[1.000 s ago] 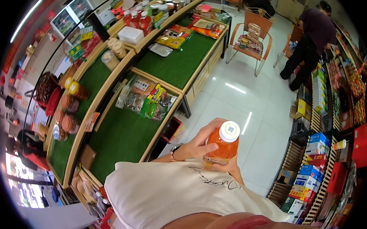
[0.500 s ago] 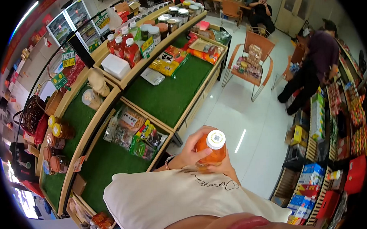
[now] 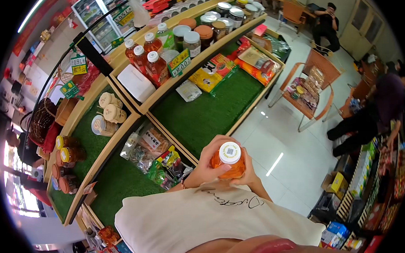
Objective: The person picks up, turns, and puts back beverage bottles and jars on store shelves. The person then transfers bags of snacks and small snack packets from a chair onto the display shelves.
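Close in front of my chest is a bottle (image 3: 230, 159) of orange-red contents, its white cap facing up with a small square code printed on it. My left hand (image 3: 209, 162) wraps round its left side, thumb across the front. On the other side, my right hand (image 3: 248, 173) holds the lower right of the bottle, its fingers partly hidden. Beyond them, the display shelf (image 3: 145, 111) is lined with green turf. Similar red bottles (image 3: 156, 68) with white caps stand in a group on its upper tier, beside a white box (image 3: 135, 83).
Jars (image 3: 192, 43) line the upper tier, and snack packets (image 3: 214, 72) lie below. Bagged goods (image 3: 156, 148) fill a nearer section. A chair (image 3: 315, 89) holds packages. One person (image 3: 326, 28) sits at the back; another (image 3: 373, 107) stands by the right-hand shelves.
My view has shifted left, so the shelf, chair and people appear farther right. Both hands keep hold of the bottle, which sits slightly farther left in view. The standing person's arm now reaches down toward the shelves.
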Demonstrator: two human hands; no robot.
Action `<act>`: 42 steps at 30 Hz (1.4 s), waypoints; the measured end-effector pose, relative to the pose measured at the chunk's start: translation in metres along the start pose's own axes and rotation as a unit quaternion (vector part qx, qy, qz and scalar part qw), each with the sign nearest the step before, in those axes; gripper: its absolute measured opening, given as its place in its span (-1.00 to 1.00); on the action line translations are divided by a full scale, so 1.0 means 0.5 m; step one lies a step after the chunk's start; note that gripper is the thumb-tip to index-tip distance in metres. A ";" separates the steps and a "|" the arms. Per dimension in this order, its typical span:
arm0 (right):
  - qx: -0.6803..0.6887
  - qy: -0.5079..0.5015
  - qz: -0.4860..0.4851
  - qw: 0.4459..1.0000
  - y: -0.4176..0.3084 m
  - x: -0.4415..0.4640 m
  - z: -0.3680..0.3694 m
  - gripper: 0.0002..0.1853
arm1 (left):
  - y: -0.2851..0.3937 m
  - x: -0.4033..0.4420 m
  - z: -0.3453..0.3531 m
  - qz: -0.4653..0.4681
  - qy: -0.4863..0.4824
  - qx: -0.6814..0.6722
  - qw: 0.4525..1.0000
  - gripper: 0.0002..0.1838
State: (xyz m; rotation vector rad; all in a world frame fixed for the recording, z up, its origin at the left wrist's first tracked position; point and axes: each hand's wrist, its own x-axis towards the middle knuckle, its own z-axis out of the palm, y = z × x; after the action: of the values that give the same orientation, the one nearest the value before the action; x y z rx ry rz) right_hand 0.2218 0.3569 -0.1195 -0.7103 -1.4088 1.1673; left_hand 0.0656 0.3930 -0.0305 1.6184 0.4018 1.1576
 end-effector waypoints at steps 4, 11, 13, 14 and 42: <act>0.018 -0.043 0.009 0.999 0.046 0.100 -0.042 0.03 | -0.027 0.070 -0.038 -0.034 0.058 0.014 0.998 -0.49; 0.074 -0.226 0.015 0.971 0.069 0.425 -0.162 0.00 | -0.016 0.320 -0.183 -0.058 0.067 0.305 0.948 -0.39; 0.103 -0.247 0.002 0.964 0.083 0.550 -0.197 0.04 | -0.011 0.432 -0.196 -0.052 0.120 0.279 0.951 -0.42; 0.185 -0.280 0.060 0.940 0.088 0.612 -0.219 0.09 | -0.002 0.480 -0.215 -0.053 0.127 0.340 0.930 -0.45; -0.288 -0.280 -0.107 0.910 0.359 1.561 -0.442 -0.09 | -0.464 1.106 -0.772 -0.076 0.129 0.522 0.840 -0.51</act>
State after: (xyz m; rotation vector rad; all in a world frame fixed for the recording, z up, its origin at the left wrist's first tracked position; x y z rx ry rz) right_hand 0.2432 1.1820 -0.0231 -0.6125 -2.3112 0.8010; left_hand 0.0717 1.1046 0.0207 2.2665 1.5141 1.0804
